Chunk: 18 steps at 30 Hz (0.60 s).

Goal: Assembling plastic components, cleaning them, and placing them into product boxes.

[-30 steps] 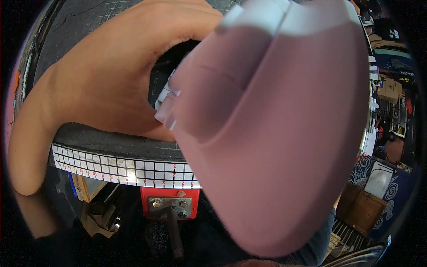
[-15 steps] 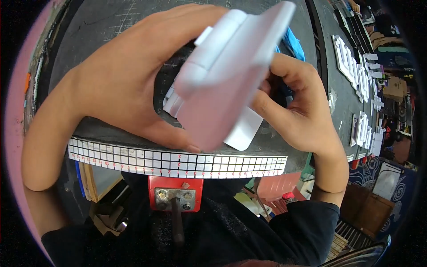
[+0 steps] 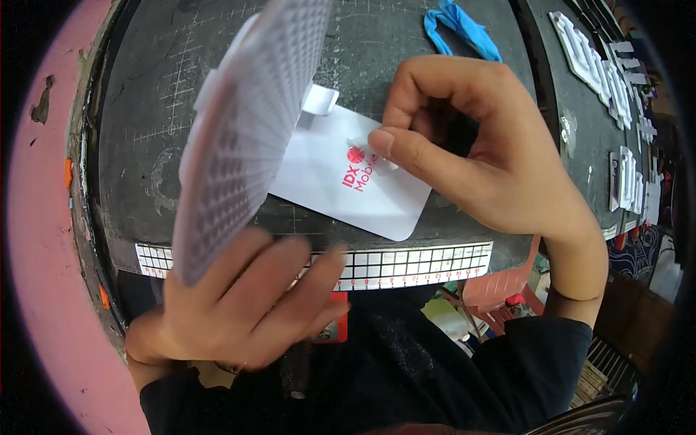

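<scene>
A white panel point(image 3: 250, 138) with a dimpled face rises tilted and slightly blurred on the left. Beside its foot, a flat white plastic card point(image 3: 312, 167) with rounded corners and a red printed mark lies over the dark mat. A small white tab point(image 3: 320, 99) shows at the panel's edge, above the card. My right hand point(image 3: 478, 148) pinches a small clear piece of film point(image 3: 386, 163) between thumb and finger at the card's face. My left hand point(image 3: 254, 297), smeared by motion, is by the panel's lower end with fingers apart; its thumb is hard to make out.
A dark cutting mat point(image 3: 159, 188) covers the table, with a gridded white ruler strip point(image 3: 413, 264) along the near edge. A blue cloth strip point(image 3: 464, 29) lies at the far right of it. Several white plastic parts point(image 3: 591, 69) sit on the right-hand surface.
My left hand has left the far side of the panel and come down to the near left. The panel has shifted left and turned its dimpled face into view, uncovering the card's print.
</scene>
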Available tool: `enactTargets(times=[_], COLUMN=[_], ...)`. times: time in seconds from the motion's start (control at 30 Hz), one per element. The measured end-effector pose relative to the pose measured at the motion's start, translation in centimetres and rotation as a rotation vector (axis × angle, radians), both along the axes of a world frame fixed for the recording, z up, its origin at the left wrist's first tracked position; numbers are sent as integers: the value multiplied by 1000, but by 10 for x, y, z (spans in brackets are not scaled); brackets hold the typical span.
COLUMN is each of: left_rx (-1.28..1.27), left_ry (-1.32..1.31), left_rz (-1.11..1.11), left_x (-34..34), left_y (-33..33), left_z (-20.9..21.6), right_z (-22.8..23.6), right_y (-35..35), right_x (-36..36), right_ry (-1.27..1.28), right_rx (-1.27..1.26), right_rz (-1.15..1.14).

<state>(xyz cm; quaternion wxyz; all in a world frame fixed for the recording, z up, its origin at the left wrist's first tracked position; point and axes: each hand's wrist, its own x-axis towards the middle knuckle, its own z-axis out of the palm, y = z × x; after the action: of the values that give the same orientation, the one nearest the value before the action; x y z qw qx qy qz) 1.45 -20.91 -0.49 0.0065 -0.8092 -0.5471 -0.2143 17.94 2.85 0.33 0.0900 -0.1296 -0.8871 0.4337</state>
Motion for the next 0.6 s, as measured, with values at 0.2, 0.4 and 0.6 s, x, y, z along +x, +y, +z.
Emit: enactTargets(times=[0.2, 0.4, 0.6], left_rx=[-35, 47, 132], left_ry=[188, 252, 373], left_rz=[176, 187, 174], left_x=[9, 7, 4], left_y=[20, 22, 26], left_z=[-8, -22, -29], right_z=[-3, -5, 0], right_y=[0, 1, 2], right_x=[-1, -2, -2], right_ry=[-5, 13, -20], right_rx=[-22, -12, 5], right_rz=[-22, -14, -33])
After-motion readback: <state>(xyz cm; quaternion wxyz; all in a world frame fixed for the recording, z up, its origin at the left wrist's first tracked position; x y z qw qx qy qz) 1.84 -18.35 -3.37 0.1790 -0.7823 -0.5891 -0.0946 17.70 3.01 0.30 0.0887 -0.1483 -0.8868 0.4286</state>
